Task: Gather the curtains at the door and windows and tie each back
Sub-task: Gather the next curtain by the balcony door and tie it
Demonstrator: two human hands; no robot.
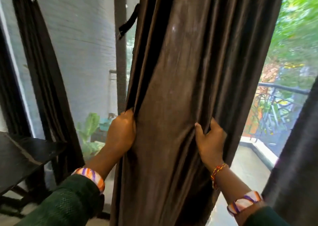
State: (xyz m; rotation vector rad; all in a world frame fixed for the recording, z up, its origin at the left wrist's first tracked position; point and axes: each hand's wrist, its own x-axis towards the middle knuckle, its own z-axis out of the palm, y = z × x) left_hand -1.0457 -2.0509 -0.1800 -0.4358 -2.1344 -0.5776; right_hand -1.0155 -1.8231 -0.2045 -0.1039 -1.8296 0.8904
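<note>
A dark brown curtain point(185, 88) hangs in folds down the middle of the head view, in front of the open balcony door. My left hand point(120, 132) grips its left edge, fingers curled round the folds. My right hand point(210, 139) pinches folds on its right side, thumb in front. A black tie-back strap point(130, 22) dangles loose from the post point(120, 53) just left of the curtain, above my left hand. Another dark curtain point(39, 62) hangs gathered at the left. A third dark curtain point(296, 157) shows at the right edge.
A black wooden table point(22, 157) stands low at the left. Beyond the door lies a balcony floor point(249, 160) with a black railing point(284, 89), green potted plants point(89, 131) and trees outside. A pale wall point(77, 36) fills the back left.
</note>
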